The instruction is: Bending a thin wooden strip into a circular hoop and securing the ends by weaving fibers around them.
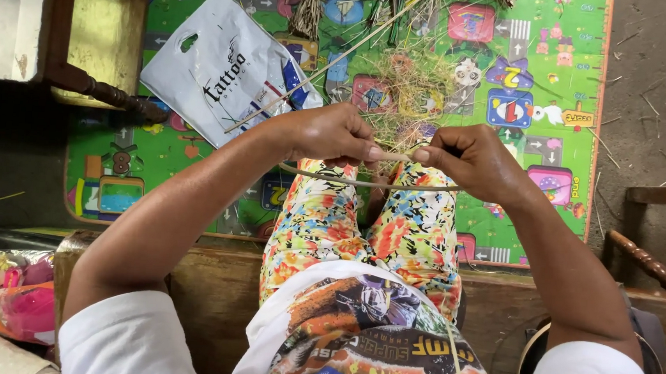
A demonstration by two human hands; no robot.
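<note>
My left hand and my right hand meet above my knees, fingertips pinched on a thin pale cane strip. The strip bends into a loop below my hands, across my flowered trousers. A long straw stalk runs from my left hand up and away over the mat. A heap of dry grass and straw lies on the mat just beyond my hands.
A bright green play mat covers the floor ahead. A white plastic bag lies on it at the left. Wooden chair legs stand at far left, a wooden rail at right, bagged items at lower left.
</note>
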